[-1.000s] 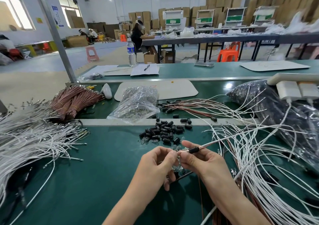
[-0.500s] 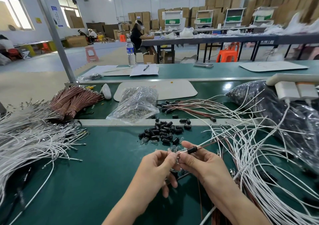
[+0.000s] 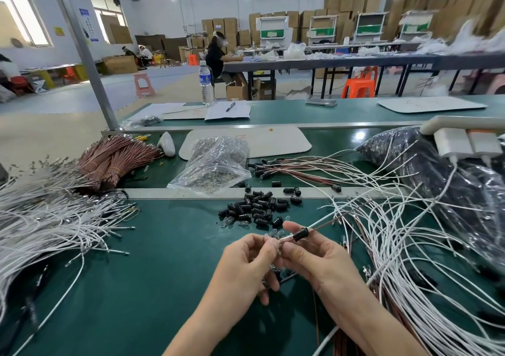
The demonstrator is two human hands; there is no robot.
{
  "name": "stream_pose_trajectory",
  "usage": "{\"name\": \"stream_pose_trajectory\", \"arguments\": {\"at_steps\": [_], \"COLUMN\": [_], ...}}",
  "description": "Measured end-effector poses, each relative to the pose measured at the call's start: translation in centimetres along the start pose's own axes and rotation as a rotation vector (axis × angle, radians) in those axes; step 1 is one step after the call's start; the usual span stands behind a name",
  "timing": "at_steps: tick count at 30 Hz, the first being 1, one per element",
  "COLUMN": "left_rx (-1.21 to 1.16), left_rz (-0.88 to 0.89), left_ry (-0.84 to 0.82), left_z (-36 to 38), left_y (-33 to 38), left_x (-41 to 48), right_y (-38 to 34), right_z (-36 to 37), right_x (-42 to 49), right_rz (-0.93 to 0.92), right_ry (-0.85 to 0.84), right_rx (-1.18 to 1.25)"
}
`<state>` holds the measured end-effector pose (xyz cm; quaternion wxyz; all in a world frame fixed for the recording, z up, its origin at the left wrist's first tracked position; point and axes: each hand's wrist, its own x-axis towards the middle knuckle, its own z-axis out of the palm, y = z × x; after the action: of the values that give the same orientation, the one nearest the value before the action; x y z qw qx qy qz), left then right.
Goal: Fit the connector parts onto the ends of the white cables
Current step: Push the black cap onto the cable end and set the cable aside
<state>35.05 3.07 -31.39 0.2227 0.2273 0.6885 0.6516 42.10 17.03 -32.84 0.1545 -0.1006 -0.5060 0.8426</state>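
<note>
Over the last second almost nothing has moved. Both hands have stayed knuckle to knuckle low over the green bench [image 3: 136,287], and the job is still mid-fit. My right hand [image 3: 322,260] pinches a black connector sleeve [image 3: 300,232] between thumb and forefinger. The white cable [image 3: 322,221] runs out of the sleeve's far end, up and to the right. My left hand [image 3: 246,268] is curled in, fingertips closed on the short bare end poking out of the sleeve's near side. What sits at that tip is too small and blurred for me to name; it may be a metal terminal or a small clear part.

The sleeve has barely slid along the cable, so I judge it threaded on but not yet seated. The loose pile of black connector parts [image 3: 257,208] lies just beyond my fingers. The tangle of unfinished white cables [image 3: 396,246] lies to the right and another heap [image 3: 41,219] to the left — plenty left to do.
</note>
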Motion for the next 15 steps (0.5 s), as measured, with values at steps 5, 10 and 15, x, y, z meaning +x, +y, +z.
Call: {"name": "stream_pose_trajectory", "arguments": {"at_steps": [5, 10, 15], "left_rx": [0.043, 0.05, 0.076], "left_rz": [0.035, 0.045, 0.075], "left_ry": [0.012, 0.003, 0.004], "left_z": [-0.15, -0.2, -0.25], "left_y": [-0.51, -0.71, -0.82], "left_x": [0.16, 0.26, 0.3], "right_y": [-0.05, -0.24, -0.28], "right_z": [0.26, 0.44, 0.47], "right_x": [-0.2, -0.39, -0.41], "right_rz": [-0.019, -0.026, -0.018], "right_ry": [0.027, 0.018, 0.023], "right_rx": [-0.117, -0.155, -0.15]}}
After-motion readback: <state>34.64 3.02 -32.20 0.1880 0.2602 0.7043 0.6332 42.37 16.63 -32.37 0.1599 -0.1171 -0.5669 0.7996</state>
